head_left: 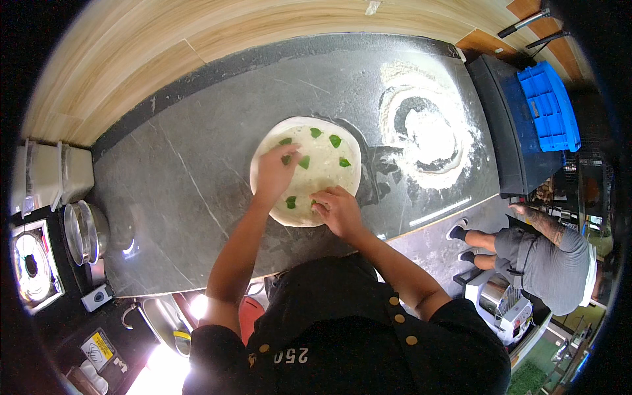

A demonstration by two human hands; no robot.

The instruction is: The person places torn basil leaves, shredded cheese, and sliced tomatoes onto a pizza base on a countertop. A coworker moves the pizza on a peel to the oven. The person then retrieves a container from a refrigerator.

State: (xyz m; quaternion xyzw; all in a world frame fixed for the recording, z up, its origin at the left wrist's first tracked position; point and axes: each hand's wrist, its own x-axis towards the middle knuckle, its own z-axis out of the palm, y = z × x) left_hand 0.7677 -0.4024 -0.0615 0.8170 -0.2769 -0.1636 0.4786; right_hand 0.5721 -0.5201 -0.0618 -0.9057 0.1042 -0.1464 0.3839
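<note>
A round of pale pizza dough (329,172) lies on the grey stone worktop, with a whitish topping inside its bare rim. Several green basil leaves (335,141) are spread over it. My left hand (275,172) is above the dough's left side, fingers curled toward the middle, and a dark green leaf (286,160) shows between fingers and thumb. Over the near right edge, my right hand (340,212) has its fingertips pinched together low on the topping, with a bit of green at their tips. Another leaf (291,202) lies between the two hands.
White flour (431,135) is spread on the worktop (191,178) at the right. A blue crate (550,105) sits on a dark cabinet beyond it. Clear tubs (76,172) and round metal containers (85,232) stand at the left end. Another person (546,257) stands at the right.
</note>
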